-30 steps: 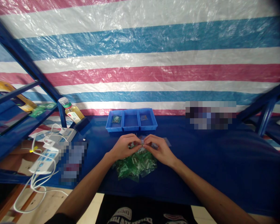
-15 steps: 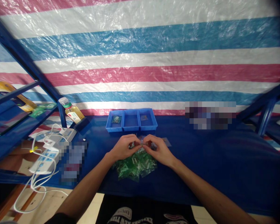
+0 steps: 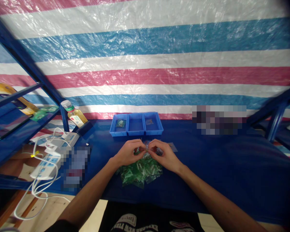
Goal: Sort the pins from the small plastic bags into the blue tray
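Note:
My left hand (image 3: pixel 130 151) and my right hand (image 3: pixel 164 155) meet over a pile of small green plastic packets (image 3: pixel 140 172). Thumb and fingers of each are pinched together, fingertips almost touching. Whatever sits between them is too small to make out. Behind and beside the right hand, a clear flat packet (image 3: pixel 173 147) lies on the blue tabletop, and more clear plastic shows between the hands, partly hidden by the fingers.
Three joined blue bins stand beyond my hands: the left bin (image 3: pixel 118 132) and the right bin (image 3: pixel 154 131) hold small packets. To the left are a drink bottle (image 3: pixel 76 116), white power strips (image 3: pixel 45 167) with tangled cables and a blurred-out item. A striped sheet (image 3: pixel 159 77) hangs behind.
Both hands stay in the same place with their pinch held. Nothing else has visibly moved.

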Demonstrator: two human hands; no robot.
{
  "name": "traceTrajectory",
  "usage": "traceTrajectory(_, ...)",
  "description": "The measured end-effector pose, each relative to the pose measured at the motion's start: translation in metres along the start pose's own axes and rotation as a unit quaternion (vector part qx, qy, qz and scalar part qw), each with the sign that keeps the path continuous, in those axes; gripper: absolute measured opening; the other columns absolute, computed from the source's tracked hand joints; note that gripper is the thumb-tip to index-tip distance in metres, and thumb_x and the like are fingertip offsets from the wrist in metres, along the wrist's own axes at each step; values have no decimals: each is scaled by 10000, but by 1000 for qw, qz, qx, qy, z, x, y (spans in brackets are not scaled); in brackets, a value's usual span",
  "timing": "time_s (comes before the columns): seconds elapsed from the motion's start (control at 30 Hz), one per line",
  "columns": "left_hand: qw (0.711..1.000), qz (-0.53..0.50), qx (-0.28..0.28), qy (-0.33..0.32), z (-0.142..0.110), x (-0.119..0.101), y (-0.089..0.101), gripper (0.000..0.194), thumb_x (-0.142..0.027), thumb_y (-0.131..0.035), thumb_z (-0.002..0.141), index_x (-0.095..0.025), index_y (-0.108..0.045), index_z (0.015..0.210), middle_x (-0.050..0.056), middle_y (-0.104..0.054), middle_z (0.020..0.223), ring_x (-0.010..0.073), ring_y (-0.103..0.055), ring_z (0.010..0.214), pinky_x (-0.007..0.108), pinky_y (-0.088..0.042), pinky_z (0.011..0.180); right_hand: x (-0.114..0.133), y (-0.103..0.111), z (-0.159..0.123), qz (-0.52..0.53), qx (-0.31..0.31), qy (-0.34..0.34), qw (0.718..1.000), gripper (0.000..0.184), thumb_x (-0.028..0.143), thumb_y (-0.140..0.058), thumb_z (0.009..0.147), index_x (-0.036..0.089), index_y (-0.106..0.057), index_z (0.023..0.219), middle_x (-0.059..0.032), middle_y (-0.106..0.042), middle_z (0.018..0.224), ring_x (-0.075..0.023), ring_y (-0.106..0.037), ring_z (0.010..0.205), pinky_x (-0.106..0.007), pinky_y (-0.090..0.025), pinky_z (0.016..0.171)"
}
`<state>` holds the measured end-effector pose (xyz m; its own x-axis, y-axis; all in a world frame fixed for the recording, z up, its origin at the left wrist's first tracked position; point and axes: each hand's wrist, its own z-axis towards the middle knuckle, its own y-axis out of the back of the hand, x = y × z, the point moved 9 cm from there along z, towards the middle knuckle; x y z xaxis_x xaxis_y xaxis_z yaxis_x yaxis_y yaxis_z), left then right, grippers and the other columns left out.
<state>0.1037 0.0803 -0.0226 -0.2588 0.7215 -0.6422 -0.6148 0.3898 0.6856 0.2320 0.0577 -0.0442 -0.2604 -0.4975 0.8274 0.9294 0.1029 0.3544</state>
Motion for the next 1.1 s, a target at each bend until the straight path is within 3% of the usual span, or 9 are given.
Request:
traceTrajectory(0.33, 999, 28, 1, 19, 0, 5, -1, 176, -329, -679, 934, -163, -682, 992, 34, -660, 851, 142, -608, 763, 250, -475, 730, 0, 6, 0, 0, -26, -6, 1000, 97, 262, -626, 959, 225, -651, 873, -36, -680, 886, -192, -639, 802, -307, -499, 731)
traceTrajectory(0.5, 1000, 8, -9, 14, 0, 5, 0, 136, -287, -640, 961, -164, -691, 991, 39, -672, 858, 123, -602, 717, 233, -481, 689, 0, 3, -1, 5, -17, -3, 1000, 77, 268, -641, 948, 226, -660, 887, -29, -666, 873, -183, -613, 773, -305, -489, 723)
traceTrajectory(0.73, 997, -6, -69, -37, -1, 0, 9, 127, -262, -638, 962, -153, -693, 925, 80, -679, 893, 154, -633, 814, 262, -514, 736, -13, 7, -4, -12, -35, -54, 998, 191, 401, -686, 941, 227, -723, 1010, 14, -582, 726, -144, -507, 620, -272, -409, 591)
traceTrajectory(0.97, 994, 7, -91, -65, -1, -2, 13, 118, -253, -627, 970, -176, -708, 933, 99, -713, 942, 191, -643, 921, 341, -529, 853, -22, -4, -7, 96, 18, -104, 990, 350, 499, -630, 969, 214, -724, 1149, -15, -724, 764, -169, -637, 615, -289, -485, 600)
traceTrajectory(1.1, 994, 23, -89, -67, 0, -5, 14, 141, -237, -605, 982, -190, -719, 914, 95, -708, 972, 196, -634, 952, 361, -510, 894, -22, -1, -7, 89, -5, -108, 990, 308, 457, -689, 936, 216, -737, 1120, -22, -750, 755, -195, -701, 653, -306, -531, 631)
